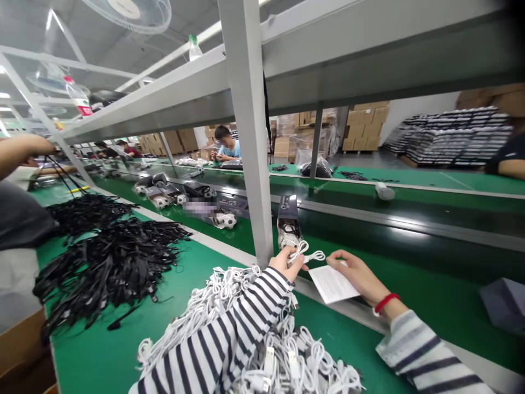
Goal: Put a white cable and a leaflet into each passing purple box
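My left hand (pixel 285 264) grips a small coiled white USB cable (pixel 307 253), its loop sticking out to the right. My right hand (pixel 346 271) pinches a white printed leaflet (pixel 333 284) by its upper edge. Under my striped left sleeve lies a heap of white bundled cables (pixel 283 358) on the green bench top (pixel 102 364). An open dark product box (pixel 287 220) stands just beyond my left hand, with a white item at its base. A large heap of black cables (pixel 110 268) lies to the left.
A grey steel upright (pixel 248 126) rises just left of my hands. A dark conveyor belt (pixel 369 219) runs beyond them, with boxed footballs (pixel 205 210) along the bench. A co-worker's arm (pixel 28 148) reaches in at left; another person (pixel 225 145) sits across. Cardboard cartons (pixel 363 126) stand behind.
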Tool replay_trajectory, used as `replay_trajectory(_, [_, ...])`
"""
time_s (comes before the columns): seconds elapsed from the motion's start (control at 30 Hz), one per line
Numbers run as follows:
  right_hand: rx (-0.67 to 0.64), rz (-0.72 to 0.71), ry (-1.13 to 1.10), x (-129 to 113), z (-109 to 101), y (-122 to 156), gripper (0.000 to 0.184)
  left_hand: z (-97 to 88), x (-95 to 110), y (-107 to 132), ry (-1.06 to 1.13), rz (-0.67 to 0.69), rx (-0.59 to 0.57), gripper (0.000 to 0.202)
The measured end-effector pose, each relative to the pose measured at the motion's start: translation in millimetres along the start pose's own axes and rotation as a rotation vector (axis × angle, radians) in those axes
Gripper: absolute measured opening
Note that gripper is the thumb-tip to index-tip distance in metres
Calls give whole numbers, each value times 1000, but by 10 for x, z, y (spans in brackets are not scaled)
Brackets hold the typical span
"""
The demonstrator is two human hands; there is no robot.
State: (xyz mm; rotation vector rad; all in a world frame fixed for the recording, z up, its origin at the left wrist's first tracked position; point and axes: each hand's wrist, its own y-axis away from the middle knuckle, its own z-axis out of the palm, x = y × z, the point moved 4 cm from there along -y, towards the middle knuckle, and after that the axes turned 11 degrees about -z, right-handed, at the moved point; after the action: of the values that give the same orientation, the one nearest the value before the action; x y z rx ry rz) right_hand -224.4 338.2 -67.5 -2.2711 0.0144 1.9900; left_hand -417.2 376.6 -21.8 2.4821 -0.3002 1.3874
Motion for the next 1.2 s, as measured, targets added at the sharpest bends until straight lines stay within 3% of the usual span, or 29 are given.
replay_trajectory(0.1, [-196, 29, -34, -194, 145, 71, 46, 46, -32, -17, -21, 38, -42, 30])
replay_trajectory(0.27, [-140, -94, 31, -235, 206, 54, 42, 84, -99, -41, -181, 60, 6, 33])
replay_trajectory(0.33, [-50, -163, 122, -231, 112, 29, 42, 101, -102, -42, -189, 72, -29, 36])
replay_trajectory(0.47, [372, -323, 452, -433, -169, -62, 42, 118, -84, -42, -172, 56, -92, 38])
replay_trajectory(0.57, [484, -476, 723, -674, -111, -299, 39, 96, -73, -54, -225, 15, -32, 36])
replay_trajectory(0.63, [422, -503, 900, -741, 36, -539, 37, 78, -79, -69, -218, -14, 6, 37])
replay_trajectory(0.77, [117, -306, 1105, -569, 226, -919, 40, 70, -137, -119, -134, -68, 24, 41])
replay_trajectory(0.87, [-73, -214, 988, -452, 122, -948, 43, 106, -171, -142, -134, -62, -38, 45])
replay_trajectory(0.9, [-77, -199, 978, -463, 34, -927, 42, 116, -165, -141, -126, -42, -59, 46])
replay_trajectory(0.97, [53, -205, 1088, -582, -186, -877, 45, 116, -131, -127, -85, 11, -77, 47])
replay_trajectory(1.03, [286, -292, 1295, -790, -350, -829, 44, 99, -96, -113, -47, 35, -73, 45])
replay_trajectory(1.1, [371, -464, 1468, -944, -322, -815, 42, 82, -77, -111, -36, 37, -58, 42])
replay_trajectory(1.13, [302, -563, 1530, -962, -233, -828, 40, 76, -75, -115, -35, 39, -44, 41])
replay_trajectory(1.2, [16, -723, 1600, -871, 21, -858, 37, 75, -94, -134, -39, 34, -17, 41])
